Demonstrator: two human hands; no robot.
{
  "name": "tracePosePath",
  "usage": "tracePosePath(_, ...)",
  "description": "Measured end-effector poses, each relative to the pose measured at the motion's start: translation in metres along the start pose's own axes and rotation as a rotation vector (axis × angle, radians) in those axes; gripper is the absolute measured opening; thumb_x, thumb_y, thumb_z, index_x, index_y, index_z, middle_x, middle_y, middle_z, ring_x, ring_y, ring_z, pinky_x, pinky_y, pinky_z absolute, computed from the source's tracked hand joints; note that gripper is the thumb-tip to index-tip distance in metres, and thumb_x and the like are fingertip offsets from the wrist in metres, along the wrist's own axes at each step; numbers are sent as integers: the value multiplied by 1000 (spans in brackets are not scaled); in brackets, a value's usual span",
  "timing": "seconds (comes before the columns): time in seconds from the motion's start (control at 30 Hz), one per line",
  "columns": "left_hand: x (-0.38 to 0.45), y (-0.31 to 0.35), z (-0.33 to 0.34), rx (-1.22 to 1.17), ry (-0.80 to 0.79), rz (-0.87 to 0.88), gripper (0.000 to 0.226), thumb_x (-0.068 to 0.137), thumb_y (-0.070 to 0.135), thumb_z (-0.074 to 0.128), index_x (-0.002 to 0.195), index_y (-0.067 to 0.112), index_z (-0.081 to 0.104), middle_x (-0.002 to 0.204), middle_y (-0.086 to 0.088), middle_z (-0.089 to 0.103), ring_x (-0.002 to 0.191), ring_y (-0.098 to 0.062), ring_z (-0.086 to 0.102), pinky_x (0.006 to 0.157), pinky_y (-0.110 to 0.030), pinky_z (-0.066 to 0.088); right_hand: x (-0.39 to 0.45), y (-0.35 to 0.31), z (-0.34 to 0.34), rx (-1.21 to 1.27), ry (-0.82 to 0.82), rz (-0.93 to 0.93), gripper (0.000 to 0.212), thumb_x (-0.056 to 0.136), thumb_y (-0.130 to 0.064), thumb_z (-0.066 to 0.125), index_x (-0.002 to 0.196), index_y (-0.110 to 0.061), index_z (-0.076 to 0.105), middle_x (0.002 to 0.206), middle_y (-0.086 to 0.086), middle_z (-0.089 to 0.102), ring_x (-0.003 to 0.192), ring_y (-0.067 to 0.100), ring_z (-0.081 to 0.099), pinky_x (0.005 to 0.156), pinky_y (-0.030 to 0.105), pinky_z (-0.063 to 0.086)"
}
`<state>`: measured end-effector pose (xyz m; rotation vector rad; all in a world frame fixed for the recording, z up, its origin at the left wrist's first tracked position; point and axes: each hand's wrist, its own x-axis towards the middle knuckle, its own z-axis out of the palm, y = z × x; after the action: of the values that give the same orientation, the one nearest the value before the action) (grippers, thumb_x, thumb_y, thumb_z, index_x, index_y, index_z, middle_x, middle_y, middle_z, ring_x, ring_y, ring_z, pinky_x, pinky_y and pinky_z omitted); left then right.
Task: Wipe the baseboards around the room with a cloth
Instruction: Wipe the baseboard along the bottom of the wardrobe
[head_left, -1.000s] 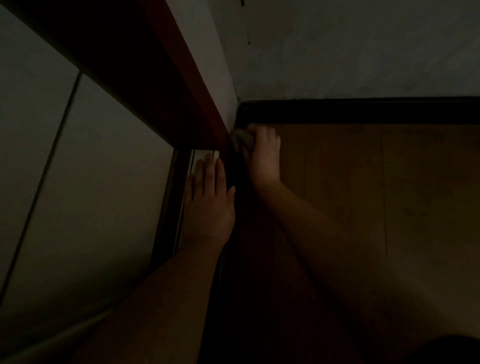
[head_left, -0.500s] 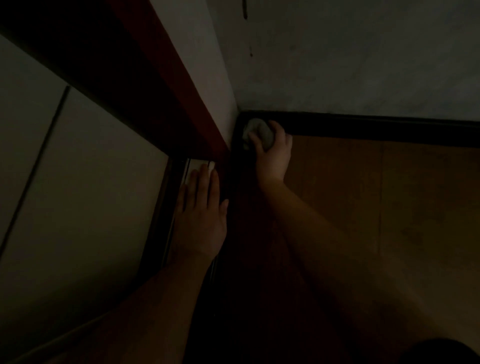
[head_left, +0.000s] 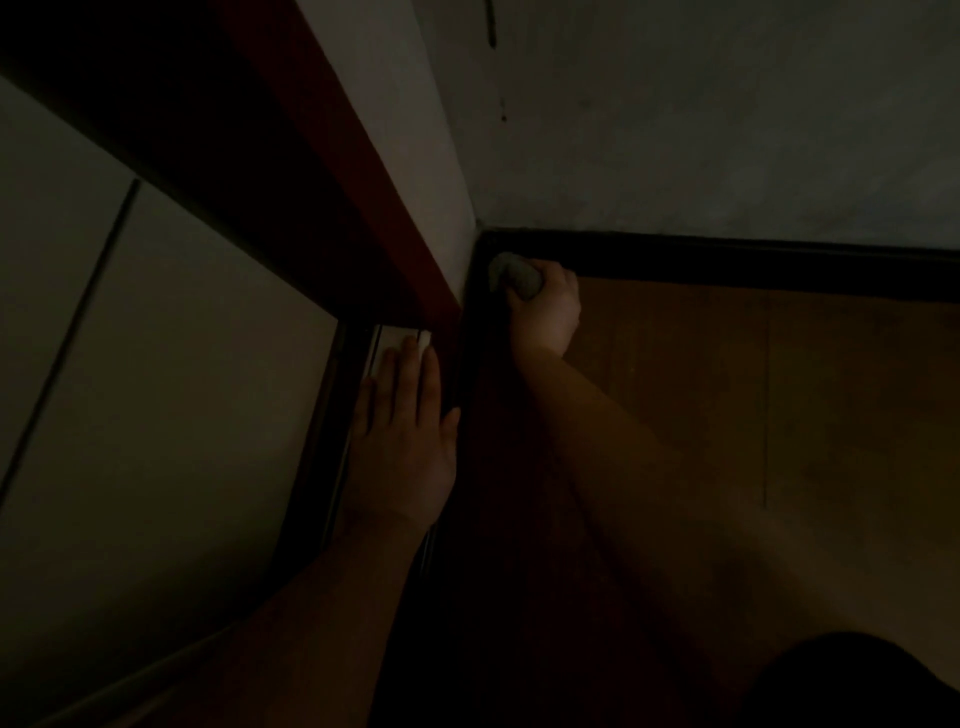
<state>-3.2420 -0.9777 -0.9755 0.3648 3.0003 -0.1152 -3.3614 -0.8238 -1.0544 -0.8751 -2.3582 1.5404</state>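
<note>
Down in the dim corner, the right hand (head_left: 545, 306) has its grip clenched around a balled cloth (head_left: 514, 275) against the dark baseboard (head_left: 753, 265); the left hand (head_left: 402, 447) lies flat, released, on the door track (head_left: 387, 340) beside wooden floor (head_left: 779, 415).

We see only part of the cloth (head_left: 511, 275); the rest is hidden inside the curled fingers of the right hand (head_left: 545, 306). The baseboard (head_left: 727, 262) runs off the right edge of the frame, and its corner end sits behind cloth and hand. Both forearms are cut off by the bottom edge. A dark shape (head_left: 857, 686) at lower right is too dim for us to identify.
</note>
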Motion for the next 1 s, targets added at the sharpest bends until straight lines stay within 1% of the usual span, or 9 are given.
tracePosePath(0.1,0,1,0,1,5,-1,64,102,39,17,155,4,28,161,-19,25,148,-36,26,118,-54,26,3,-2,11,-40,53,68,34,83,-11,70,116,-9,63,121,12,56,112,27,54,92,32,44)
tracePosePath(0.17,0,1,-1,-3,4,1,64,102,40,17,154,4,28,161,-19,25,148,-36,26,118,-54,27,3,-3,14,-43,61,116,34,84,-11,69,117,-9,62,121,13,56,113,27,52,96,36,43)
tracePosePath(0.23,0,0,-1,0,14,5,64,102,39,19,154,3,29,160,-19,26,147,-37,28,116,-54,28,5,-4,11,-33,52,131,34,85,-10,67,118,-8,62,122,13,55,113,27,52,97,36,42)
tracePosePath(0.33,-1,-1,1,-3,25,15,63,102,39,23,153,2,31,160,-19,26,146,-37,29,115,-54,29,10,4,-6,-35,63,107,31,86,-11,67,116,-8,63,120,13,56,111,26,53,94,31,42)
tracePosePath(0.47,0,-2,2,-27,9,16,64,103,40,20,155,4,26,163,-16,20,149,-35,23,117,-55,26,24,30,-48,-69,66,44,26,85,-10,68,110,-7,63,118,11,55,111,26,54,94,30,42)
tracePosePath(0.6,0,-3,2,-40,0,19,65,102,41,19,155,3,26,163,-17,19,149,-36,23,117,-56,26,42,57,-103,-162,74,6,27,85,-12,67,112,-10,62,119,7,55,110,23,54,94,32,46)
tracePosePath(0.8,0,-1,2,-37,2,21,66,102,40,15,155,2,25,163,-17,18,148,-37,23,117,-57,25,65,93,-184,-295,136,-31,30,85,-15,67,113,-10,61,120,9,55,108,24,54,85,25,37)
tracePosePath(0.93,-1,-4,7,-30,13,31,63,104,39,17,156,3,20,164,-16,14,150,-35,18,119,-55,20,75,106,-219,-339,210,36,32,85,-14,68,116,-12,60,125,8,54,114,24,54,89,26,39)
tracePosePath(1.0,1,-5,9,-39,28,34,59,107,36,17,157,5,17,165,-15,12,151,-33,16,121,-53,17,77,109,-236,-358,266,98,34,86,-13,66,119,-10,59,129,11,53,119,28,52,97,33,42)
